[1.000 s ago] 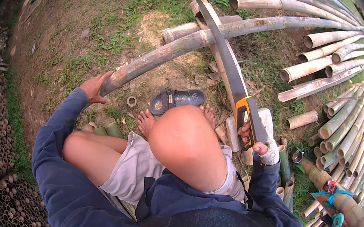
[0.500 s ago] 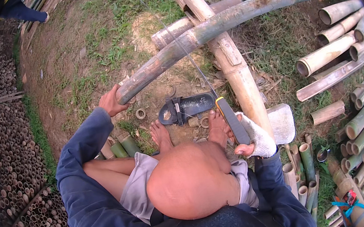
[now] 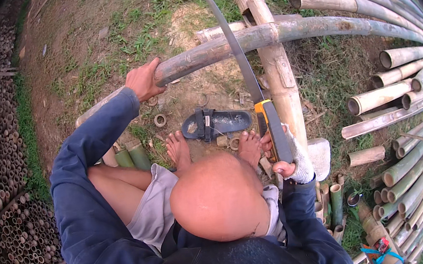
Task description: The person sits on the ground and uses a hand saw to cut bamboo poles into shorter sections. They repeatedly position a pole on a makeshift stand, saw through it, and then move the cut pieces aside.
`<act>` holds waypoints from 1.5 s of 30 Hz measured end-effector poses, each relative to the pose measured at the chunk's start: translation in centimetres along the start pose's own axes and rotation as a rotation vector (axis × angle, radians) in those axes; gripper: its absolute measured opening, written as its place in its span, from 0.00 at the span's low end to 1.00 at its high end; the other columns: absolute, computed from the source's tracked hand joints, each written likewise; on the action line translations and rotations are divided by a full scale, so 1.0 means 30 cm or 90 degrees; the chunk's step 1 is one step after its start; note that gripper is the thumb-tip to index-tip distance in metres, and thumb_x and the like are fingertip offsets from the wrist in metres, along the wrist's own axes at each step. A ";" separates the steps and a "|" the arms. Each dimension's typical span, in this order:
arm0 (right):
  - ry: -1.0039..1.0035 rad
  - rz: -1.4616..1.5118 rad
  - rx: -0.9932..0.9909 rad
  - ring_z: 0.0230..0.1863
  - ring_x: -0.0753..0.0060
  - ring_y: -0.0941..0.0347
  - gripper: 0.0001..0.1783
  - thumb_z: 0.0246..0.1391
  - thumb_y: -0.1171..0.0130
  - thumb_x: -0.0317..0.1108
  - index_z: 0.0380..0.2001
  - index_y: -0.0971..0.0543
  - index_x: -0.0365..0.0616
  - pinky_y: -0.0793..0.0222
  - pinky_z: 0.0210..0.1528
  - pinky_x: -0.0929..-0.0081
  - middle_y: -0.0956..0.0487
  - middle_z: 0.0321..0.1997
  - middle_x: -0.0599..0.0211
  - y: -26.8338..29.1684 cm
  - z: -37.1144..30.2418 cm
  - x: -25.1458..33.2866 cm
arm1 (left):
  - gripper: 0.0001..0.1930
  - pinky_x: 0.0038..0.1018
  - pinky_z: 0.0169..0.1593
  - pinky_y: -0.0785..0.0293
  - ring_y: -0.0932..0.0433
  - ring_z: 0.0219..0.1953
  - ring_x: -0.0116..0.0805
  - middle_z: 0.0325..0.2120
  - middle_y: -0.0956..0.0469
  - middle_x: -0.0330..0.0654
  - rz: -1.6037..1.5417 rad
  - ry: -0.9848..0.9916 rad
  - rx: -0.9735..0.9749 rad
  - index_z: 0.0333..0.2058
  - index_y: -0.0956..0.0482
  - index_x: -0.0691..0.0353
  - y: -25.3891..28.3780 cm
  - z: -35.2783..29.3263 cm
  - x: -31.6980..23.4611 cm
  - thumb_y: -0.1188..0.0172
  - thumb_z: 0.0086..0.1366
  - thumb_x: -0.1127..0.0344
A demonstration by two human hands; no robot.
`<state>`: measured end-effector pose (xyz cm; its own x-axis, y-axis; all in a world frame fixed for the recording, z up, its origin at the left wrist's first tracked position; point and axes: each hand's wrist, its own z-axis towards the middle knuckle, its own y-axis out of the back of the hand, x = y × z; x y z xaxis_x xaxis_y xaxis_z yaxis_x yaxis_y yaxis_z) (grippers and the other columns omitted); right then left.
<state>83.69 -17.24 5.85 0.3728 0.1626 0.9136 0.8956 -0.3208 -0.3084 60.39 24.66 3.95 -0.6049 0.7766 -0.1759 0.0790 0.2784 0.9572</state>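
A long bamboo pole [image 3: 201, 56] lies crosswise over a thicker upright bamboo post [image 3: 275, 65]. My bare left hand [image 3: 145, 80] is closed around the pole's left end. In my right hand [image 3: 283, 149], which wears a white knitted glove with bare fingertips, is a handsaw [image 3: 275, 129] with a grey and yellow handle. Its long blade points away from me and passes across the pole, left of the post; whether the teeth touch the bamboo I cannot tell. Another pale bamboo length [image 3: 98, 107] shows beside my left forearm; the arm hides where it ends.
A black sandal [image 3: 215, 123] lies before my bare feet, near a cut bamboo ring [image 3: 160, 120]. Bamboo poles [image 3: 382, 91] are heaped on the right, next to a short loose piece [image 3: 367, 156]. Stacked bamboo [image 3: 1, 159] fills the left side. A white block [image 3: 320, 157] stands by the post.
My left hand and the pole's end have moved farther away and slightly right. The saw has swung more upright, its blade now turned broader to view. The view has shifted somewhat.
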 end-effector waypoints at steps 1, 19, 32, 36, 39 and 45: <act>0.010 -0.019 -0.012 0.41 0.77 0.30 0.57 0.37 0.16 0.66 0.60 0.30 0.38 0.32 0.46 0.76 0.26 0.43 0.69 -0.006 0.022 -0.015 | 0.43 0.51 0.50 0.20 0.16 0.47 0.62 0.45 0.15 0.56 -0.010 0.003 0.008 0.61 0.28 0.57 -0.009 0.017 0.004 0.19 0.49 0.48; 0.154 -0.059 -0.228 0.41 0.83 0.28 0.22 0.63 0.28 0.27 0.55 0.26 0.41 0.26 0.43 0.80 0.23 0.42 0.74 -0.149 -0.015 0.098 | 0.49 0.49 0.54 0.20 0.13 0.48 0.57 0.43 0.12 0.55 -0.040 0.021 -0.134 0.62 0.22 0.57 -0.061 0.178 -0.339 0.20 0.46 0.34; 0.364 -0.418 -0.273 0.54 0.67 0.24 0.25 0.63 0.34 0.24 0.62 0.27 0.36 0.27 0.59 0.71 0.22 0.56 0.58 -0.145 0.113 0.015 | 0.46 0.50 0.55 0.19 0.13 0.48 0.56 0.45 0.12 0.54 -0.047 0.022 -0.087 0.64 0.24 0.46 -0.133 0.155 -0.339 0.24 0.49 0.31; 0.331 -0.362 -0.248 0.55 0.70 0.26 0.27 0.63 0.39 0.21 0.65 0.28 0.36 0.28 0.59 0.71 0.22 0.58 0.59 -0.116 0.059 -0.009 | 0.46 0.49 0.54 0.19 0.14 0.48 0.58 0.44 0.12 0.56 -0.059 0.023 -0.072 0.63 0.22 0.50 -0.120 0.153 -0.340 0.23 0.48 0.32; 0.232 -0.307 -0.249 0.57 0.68 0.27 0.28 0.63 0.43 0.19 0.66 0.30 0.36 0.31 0.62 0.69 0.24 0.60 0.57 -0.107 -0.140 -0.056 | 0.45 0.50 0.53 0.20 0.14 0.46 0.59 0.42 0.12 0.56 -0.070 0.008 -0.077 0.62 0.22 0.51 -0.119 0.158 -0.335 0.22 0.49 0.34; 0.210 -0.385 -0.296 0.58 0.65 0.28 0.27 0.65 0.39 0.29 0.65 0.33 0.36 0.32 0.64 0.64 0.27 0.61 0.56 -0.153 -0.365 -0.063 | 0.42 0.50 0.53 0.18 0.13 0.45 0.58 0.41 0.12 0.55 -0.055 0.031 -0.071 0.60 0.22 0.51 -0.133 0.172 -0.329 0.23 0.50 0.35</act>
<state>76.21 -26.31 8.45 -0.2958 0.1720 0.9397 0.6999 -0.6305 0.3357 70.13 18.81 0.70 -0.6442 0.7231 -0.2494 -0.0615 0.2760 0.9592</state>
